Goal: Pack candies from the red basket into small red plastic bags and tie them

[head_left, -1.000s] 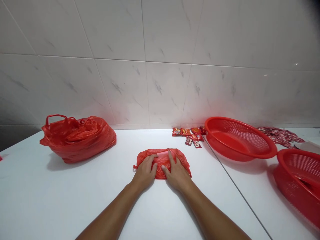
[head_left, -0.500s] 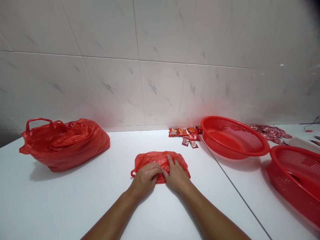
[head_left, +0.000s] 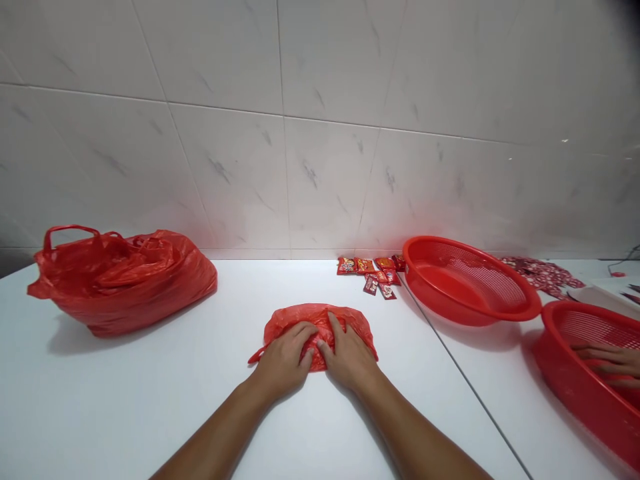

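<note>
A folded red plastic bag lies on the white table in front of me, creased and bunched in its middle. My left hand rests on the bag's left part, fingers bent a little and thumb apart. On its right part lies my right hand, fingers spread over the plastic. Both hands press on the bag without gripping it. A loose handle loop sticks out at the bag's left edge. Whatever may be inside the bag is hidden.
A larger red plastic bag stands left. Small red snack packets lie near the wall. Two red plastic baskets stand right; another person's hand reaches into the nearer one. More red-and-white packets lie behind, and a seam crosses the table.
My left fingers have spread from a pinch near the right thumb and lie on the bag. Its left handle loop has shifted outward. Another person's hand has appeared in the right basket.
</note>
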